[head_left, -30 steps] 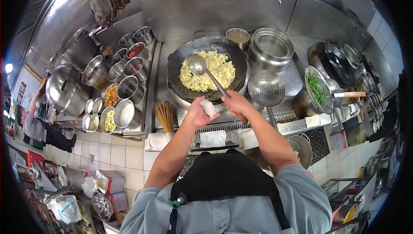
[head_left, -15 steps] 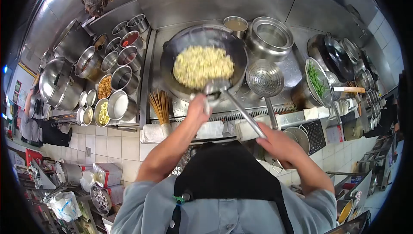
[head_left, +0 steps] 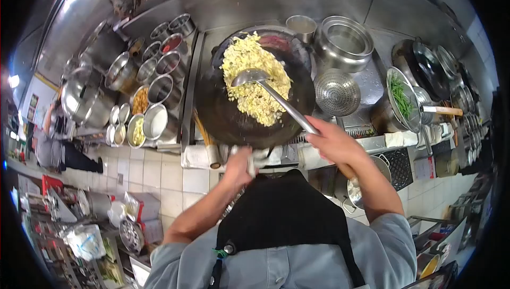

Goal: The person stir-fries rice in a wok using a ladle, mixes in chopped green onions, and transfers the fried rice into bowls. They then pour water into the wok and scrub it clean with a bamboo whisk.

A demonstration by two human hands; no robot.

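Note:
My left hand [head_left: 240, 166] is closed on a white cloth [head_left: 252, 165] at the near edge of the black wok [head_left: 212, 114]; the cloth covers whatever part of the rim or handle is gripped. Yellow egg and rice [head_left: 260, 100] lies in a long heap up the wok's middle and far side, some of it perhaps in the air. My right hand [head_left: 334, 140] is wrapped round the handle of a steel ladle [head_left: 252, 76], whose bowl is over the food. Beside the wok at the left, a bamboo brush [head_left: 212, 155] is partly hidden.
A perforated strainer [head_left: 337, 93] and a lidless steel pot [head_left: 345, 42] stand right of the wok. Green vegetables [head_left: 401, 97] sit in a basket further right. Several steel ingredient pots [head_left: 164, 90] line the left. A person [head_left: 50, 148] stands at the far left.
The wok has come nearer and tilted, and its food has spread toward the far side. My left hand went from holding the cloth free to the wok's edge. The ladle bowl moved back over the food.

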